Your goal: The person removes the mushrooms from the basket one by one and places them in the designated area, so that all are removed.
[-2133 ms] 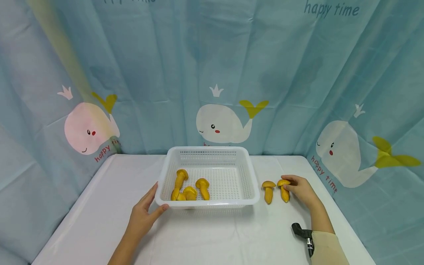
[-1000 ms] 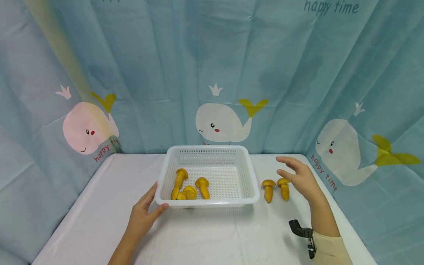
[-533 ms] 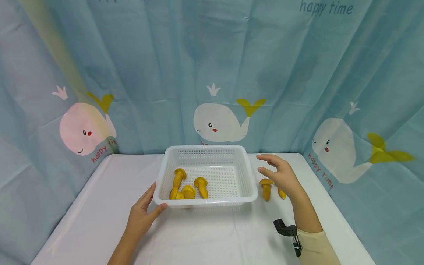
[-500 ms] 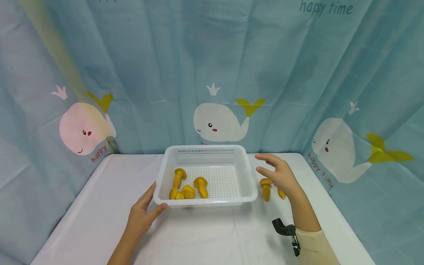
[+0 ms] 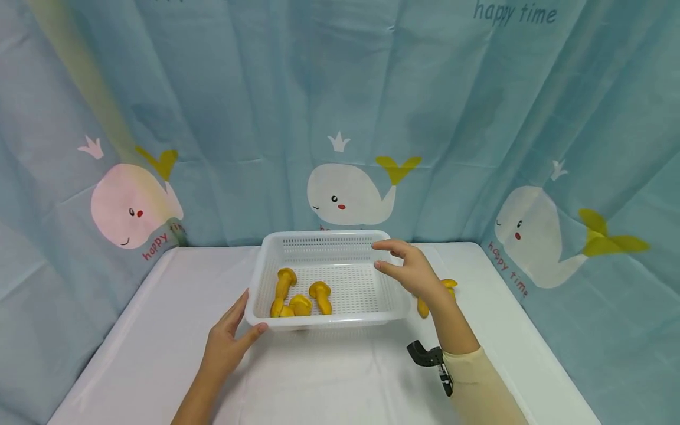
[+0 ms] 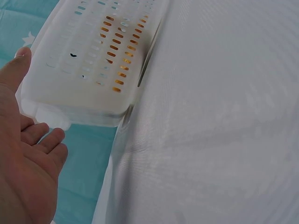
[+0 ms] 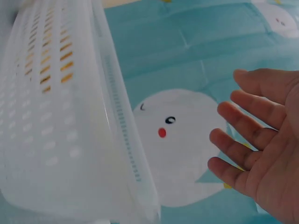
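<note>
A white perforated plastic basket point(image 5: 329, 320) stands on the table with several yellow toy mushrooms point(image 5: 321, 297) in its left half. My left hand point(image 5: 224, 342) rests at its front left corner, thumb on the front rim and fingers along the left side; the left wrist view shows this left hand point(image 6: 28, 154) beside the rim. Over the basket's right rim is my right hand point(image 5: 409, 268), fingers spread from the thumb and holding nothing. In the right wrist view that right hand point(image 7: 261, 144) is apart from the basket wall. Two more mushrooms point(image 5: 422, 308) lie right of the basket, partly hidden by my right arm.
A white cloth point(image 5: 319, 378) covers the table. Blue curtains point(image 5: 239, 118) with whale prints hang behind and at both sides. A black wrist device point(image 5: 425, 354) is worn at the right sleeve.
My right hand has let go of the rightmost mushroom, leaving it on the table, then lifted and moved left over the basket's right rim. The left hand stays at the basket corner.
</note>
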Demonstrator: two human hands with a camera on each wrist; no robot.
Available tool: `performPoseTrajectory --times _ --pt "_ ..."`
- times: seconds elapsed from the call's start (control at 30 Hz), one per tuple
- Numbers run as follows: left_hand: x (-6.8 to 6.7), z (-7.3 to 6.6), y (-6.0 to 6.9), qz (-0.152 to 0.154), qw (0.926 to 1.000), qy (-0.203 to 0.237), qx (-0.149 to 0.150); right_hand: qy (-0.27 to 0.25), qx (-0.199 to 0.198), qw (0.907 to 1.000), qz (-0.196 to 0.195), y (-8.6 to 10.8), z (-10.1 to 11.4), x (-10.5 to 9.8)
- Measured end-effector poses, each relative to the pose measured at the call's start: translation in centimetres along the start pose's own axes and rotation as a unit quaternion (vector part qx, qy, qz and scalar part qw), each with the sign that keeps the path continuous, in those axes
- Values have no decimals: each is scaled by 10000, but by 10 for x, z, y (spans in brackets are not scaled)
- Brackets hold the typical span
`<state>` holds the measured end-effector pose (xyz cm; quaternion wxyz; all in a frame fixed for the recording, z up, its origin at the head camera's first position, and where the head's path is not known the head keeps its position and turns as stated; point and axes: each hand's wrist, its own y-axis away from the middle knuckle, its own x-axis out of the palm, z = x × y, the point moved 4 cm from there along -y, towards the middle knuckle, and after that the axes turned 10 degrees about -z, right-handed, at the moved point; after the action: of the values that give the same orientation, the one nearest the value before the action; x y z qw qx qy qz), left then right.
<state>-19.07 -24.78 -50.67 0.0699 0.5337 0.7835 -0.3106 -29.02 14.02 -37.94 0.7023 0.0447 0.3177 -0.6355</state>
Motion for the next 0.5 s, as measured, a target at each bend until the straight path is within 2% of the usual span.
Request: performPoseTrajectory --times 0.3,0.5 --pt "1 0 -1 36 9998 -180 -114 27 -116 9996 262 -9 14 36" --pt "-2 0 1 32 9998 -156 -136 111 -12 9993 344 -15 18 61"
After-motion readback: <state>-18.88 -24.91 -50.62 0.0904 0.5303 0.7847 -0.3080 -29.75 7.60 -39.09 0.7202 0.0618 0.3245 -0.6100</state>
